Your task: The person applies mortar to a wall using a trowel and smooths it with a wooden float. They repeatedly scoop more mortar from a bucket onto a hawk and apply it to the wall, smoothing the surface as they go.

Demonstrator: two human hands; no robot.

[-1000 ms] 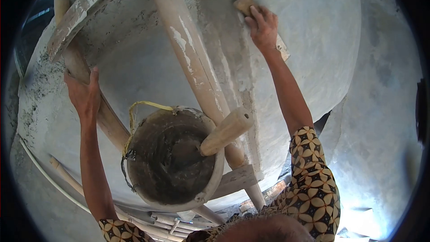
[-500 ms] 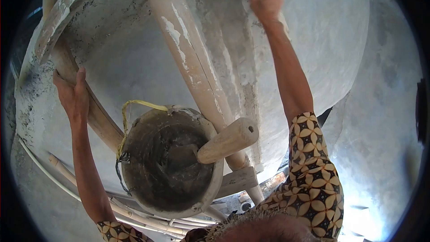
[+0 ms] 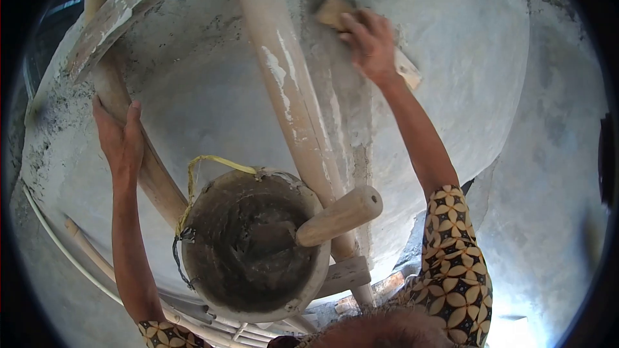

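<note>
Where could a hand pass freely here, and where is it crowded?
Bare wall lies between the left pole and middle pole, above the bucket. Crowded: bucket mouth, with the wooden handle, and the float under the right hand.

A pale wooden float (image 3: 338, 16) lies tilted flat against the grey plastered wall (image 3: 451, 58), partly hidden

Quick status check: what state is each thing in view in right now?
Right hand: pressing the wooden plastering float flat against the grey plastered wall.
Left hand: gripping a bamboo scaffold pole.
Mortar-caked round bucket: upright, holding dark wet mortar, wooden tool handle sticking out.
</note>
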